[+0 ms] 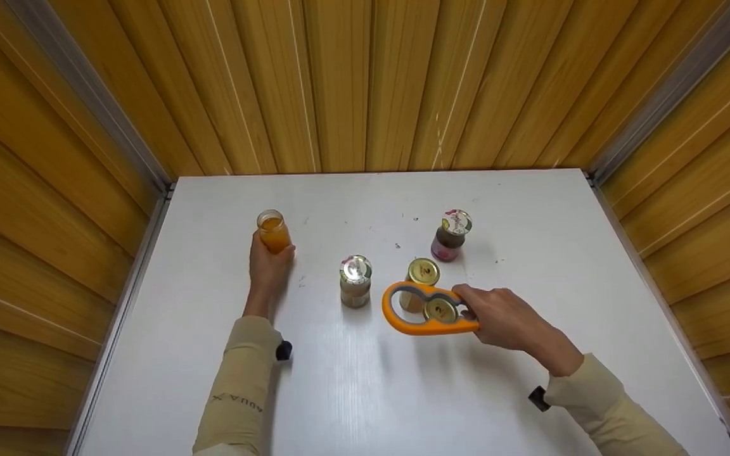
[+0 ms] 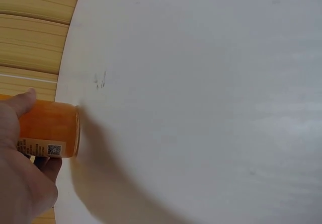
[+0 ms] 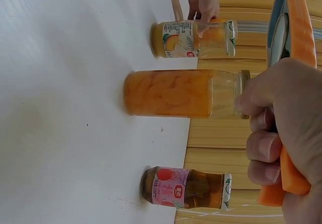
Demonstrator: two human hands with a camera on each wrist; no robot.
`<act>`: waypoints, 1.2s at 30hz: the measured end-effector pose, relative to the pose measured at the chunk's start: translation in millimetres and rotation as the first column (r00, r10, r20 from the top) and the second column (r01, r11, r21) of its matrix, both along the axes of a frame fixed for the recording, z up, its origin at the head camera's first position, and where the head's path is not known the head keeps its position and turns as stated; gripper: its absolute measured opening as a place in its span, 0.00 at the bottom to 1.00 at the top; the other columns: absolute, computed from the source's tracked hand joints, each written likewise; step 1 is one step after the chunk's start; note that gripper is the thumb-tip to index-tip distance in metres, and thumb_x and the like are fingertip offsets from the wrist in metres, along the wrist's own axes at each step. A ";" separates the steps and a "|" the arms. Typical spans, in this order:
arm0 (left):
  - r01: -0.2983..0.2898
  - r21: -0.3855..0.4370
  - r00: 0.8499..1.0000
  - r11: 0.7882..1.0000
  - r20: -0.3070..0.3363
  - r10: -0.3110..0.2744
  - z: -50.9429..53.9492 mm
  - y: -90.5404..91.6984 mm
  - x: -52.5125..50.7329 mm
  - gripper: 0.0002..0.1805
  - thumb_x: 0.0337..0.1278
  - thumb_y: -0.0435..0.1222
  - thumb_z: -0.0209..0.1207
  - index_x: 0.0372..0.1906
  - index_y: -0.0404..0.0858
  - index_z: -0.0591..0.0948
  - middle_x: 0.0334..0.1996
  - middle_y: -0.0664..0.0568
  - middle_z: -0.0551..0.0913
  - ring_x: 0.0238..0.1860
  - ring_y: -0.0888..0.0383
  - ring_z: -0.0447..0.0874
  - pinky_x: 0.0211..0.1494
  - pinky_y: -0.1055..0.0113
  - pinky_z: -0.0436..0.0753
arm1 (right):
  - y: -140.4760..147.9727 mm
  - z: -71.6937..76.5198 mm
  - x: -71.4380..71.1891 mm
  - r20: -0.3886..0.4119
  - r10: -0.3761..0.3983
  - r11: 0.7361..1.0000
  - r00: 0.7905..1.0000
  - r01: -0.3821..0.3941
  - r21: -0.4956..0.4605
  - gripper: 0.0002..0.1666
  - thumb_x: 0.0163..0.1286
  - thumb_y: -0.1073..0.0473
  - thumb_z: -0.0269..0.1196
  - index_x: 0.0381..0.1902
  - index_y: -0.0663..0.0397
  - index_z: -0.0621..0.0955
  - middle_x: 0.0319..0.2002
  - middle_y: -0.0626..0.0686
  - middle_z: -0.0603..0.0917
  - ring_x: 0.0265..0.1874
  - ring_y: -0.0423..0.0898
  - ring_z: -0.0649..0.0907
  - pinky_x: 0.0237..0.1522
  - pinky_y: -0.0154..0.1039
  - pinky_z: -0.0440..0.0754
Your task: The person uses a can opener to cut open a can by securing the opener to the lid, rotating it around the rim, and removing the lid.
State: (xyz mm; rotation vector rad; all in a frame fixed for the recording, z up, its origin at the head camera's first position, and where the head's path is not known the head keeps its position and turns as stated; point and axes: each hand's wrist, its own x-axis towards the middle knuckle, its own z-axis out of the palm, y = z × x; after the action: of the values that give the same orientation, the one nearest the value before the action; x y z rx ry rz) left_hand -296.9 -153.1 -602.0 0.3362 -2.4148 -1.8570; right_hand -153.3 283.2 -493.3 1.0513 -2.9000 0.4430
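My left hand (image 1: 268,272) grips a lidless glass jar (image 1: 274,237) with orange contents, at the left of the table. In the left wrist view its base is close to the white surface; whether it touches I cannot tell. The right hand (image 1: 509,318) holds an orange jar opener (image 1: 438,328) with a grey inner lining by its handles. A gold lid (image 1: 440,310) sits inside the opener's smaller loop. Partly behind the opener stands a tall jar (image 3: 168,93) of orange fruit, its gold lid on.
A lidded jar with a peach label (image 3: 178,39) stands between the hands. Farther back on the right is a dark jar with a pink label (image 3: 168,186). The white table (image 1: 339,380) is bounded by wood-look panels (image 1: 339,88).
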 end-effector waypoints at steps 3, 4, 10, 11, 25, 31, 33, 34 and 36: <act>-0.030 -0.013 1.000 0.999 -0.004 0.030 -1.6 -0.1 -1.2 0.41 0.70 0.38 0.64 0.80 0.48 0.56 0.72 0.50 0.67 0.73 0.48 0.65 0.78 0.45 0.61 | -0.4 -0.6 -1.9 -0.026 0.016 1.000 1.000 -0.017 -0.009 0.32 0.55 0.74 0.72 0.55 0.51 0.73 0.32 0.46 0.86 0.21 0.39 0.76 0.26 0.35 0.79; -0.043 -0.014 0.999 0.999 -0.002 0.043 -2.4 -0.3 -1.2 0.41 0.70 0.39 0.64 0.80 0.50 0.56 0.73 0.51 0.67 0.73 0.49 0.65 0.77 0.45 0.62 | -0.5 -0.8 -2.6 -0.034 0.022 1.000 0.999 -0.022 -0.012 0.32 0.55 0.74 0.72 0.55 0.51 0.73 0.32 0.47 0.86 0.21 0.39 0.76 0.26 0.36 0.79; -0.142 -0.020 0.990 0.990 0.003 0.142 -10.3 0.0 0.1 0.44 0.70 0.41 0.65 0.82 0.53 0.54 0.74 0.54 0.66 0.74 0.51 0.65 0.77 0.47 0.64 | -1.2 1.7 -5.8 -0.042 0.033 0.999 0.999 -0.033 -0.011 0.34 0.53 0.75 0.73 0.55 0.52 0.73 0.32 0.47 0.85 0.21 0.39 0.76 0.26 0.36 0.80; -0.159 -0.032 0.987 0.987 -0.006 0.159 -11.1 0.6 0.0 0.44 0.69 0.41 0.65 0.81 0.52 0.55 0.74 0.53 0.66 0.74 0.51 0.65 0.77 0.48 0.63 | -1.3 2.4 -5.9 -0.040 0.030 0.999 0.999 -0.031 -0.013 0.33 0.53 0.75 0.72 0.55 0.52 0.73 0.32 0.46 0.85 0.21 0.39 0.76 0.26 0.36 0.79; -0.162 -0.068 0.987 0.984 0.006 0.163 -8.8 -1.1 -1.8 0.46 0.66 0.39 0.68 0.80 0.42 0.53 0.74 0.45 0.61 0.76 0.48 0.61 0.80 0.51 0.57 | 0.1 7.5 -7.1 -0.041 0.013 1.000 0.999 -0.013 -0.012 0.32 0.54 0.74 0.73 0.54 0.52 0.73 0.34 0.47 0.86 0.22 0.40 0.79 0.27 0.37 0.81; -0.109 -0.102 0.993 0.989 0.027 0.112 -9.7 -4.4 1.9 0.52 0.65 0.41 0.69 0.82 0.39 0.47 0.77 0.42 0.57 0.78 0.45 0.56 0.80 0.51 0.55 | 0.9 9.0 -8.3 -0.011 0.000 1.000 1.000 0.000 -0.011 0.33 0.55 0.73 0.73 0.55 0.52 0.73 0.37 0.48 0.87 0.24 0.39 0.78 0.30 0.37 0.83; -0.096 -0.142 0.995 0.985 0.025 0.101 -7.4 -5.0 3.3 0.54 0.65 0.45 0.69 0.82 0.38 0.46 0.77 0.39 0.56 0.78 0.43 0.57 0.79 0.48 0.58 | 1.6 9.7 -8.7 -0.005 -0.008 1.000 1.000 0.008 -0.009 0.33 0.56 0.73 0.73 0.56 0.52 0.73 0.37 0.48 0.87 0.24 0.39 0.78 0.31 0.37 0.84; -0.095 -0.160 0.995 0.983 0.020 0.099 -5.9 -5.5 4.2 0.55 0.65 0.47 0.68 0.82 0.37 0.45 0.77 0.38 0.56 0.78 0.42 0.57 0.79 0.47 0.59 | 2.1 10.3 -9.0 -0.005 -0.012 1.000 1.000 0.012 -0.009 0.33 0.56 0.73 0.73 0.56 0.53 0.73 0.38 0.48 0.88 0.24 0.40 0.79 0.31 0.38 0.84; -0.111 -0.185 0.994 0.976 -0.002 0.113 -1.9 -5.3 7.1 0.56 0.64 0.51 0.67 0.83 0.37 0.44 0.77 0.38 0.56 0.77 0.41 0.58 0.78 0.45 0.60 | 3.1 12.2 -10.0 -0.013 -0.019 1.000 1.000 0.019 -0.014 0.33 0.55 0.73 0.73 0.56 0.53 0.74 0.38 0.49 0.88 0.25 0.41 0.80 0.31 0.39 0.85</act>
State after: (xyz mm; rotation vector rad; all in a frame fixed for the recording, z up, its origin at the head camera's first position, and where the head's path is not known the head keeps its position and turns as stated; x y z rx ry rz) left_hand -289.8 -158.4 -603.9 0.4557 -2.4931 -1.5742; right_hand -163.3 286.3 -481.1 1.0198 -2.8882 0.4533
